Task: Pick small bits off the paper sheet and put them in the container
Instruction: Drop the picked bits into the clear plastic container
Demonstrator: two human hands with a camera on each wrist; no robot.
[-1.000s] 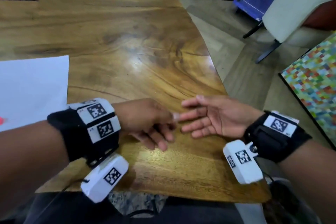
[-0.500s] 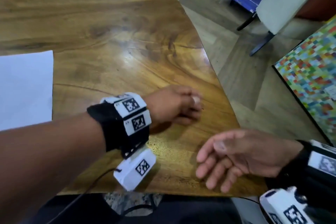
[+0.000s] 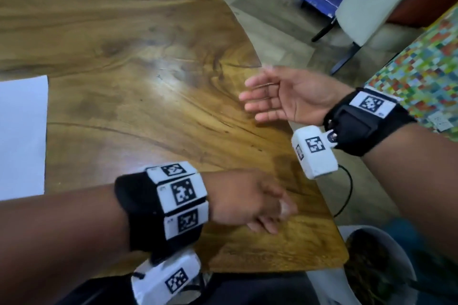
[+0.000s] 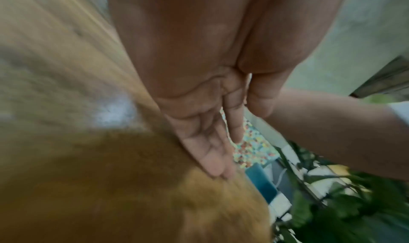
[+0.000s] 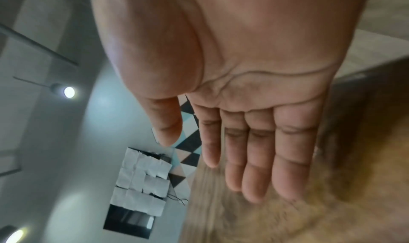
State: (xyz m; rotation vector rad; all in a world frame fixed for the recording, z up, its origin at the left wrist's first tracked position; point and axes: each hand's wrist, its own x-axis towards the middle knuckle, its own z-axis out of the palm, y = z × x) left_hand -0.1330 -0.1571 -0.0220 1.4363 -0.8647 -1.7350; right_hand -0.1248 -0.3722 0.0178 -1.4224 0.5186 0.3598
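Paper sheet: white, flat on the wooden bench, at its left side. Right hand: well right of the sheet, above the bench's right edge, palm up, grip open with straight fingers, empty. Left hand: nearer the bench's front corner, back up, fingers extended onto the wood, thumb alongside; nothing seen held. White pot: beyond that corner, contents blurred.

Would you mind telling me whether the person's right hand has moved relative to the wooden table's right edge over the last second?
Yes. The right hand has swung outward and now hovers open across the wooden table's right edge, apart from the left hand.
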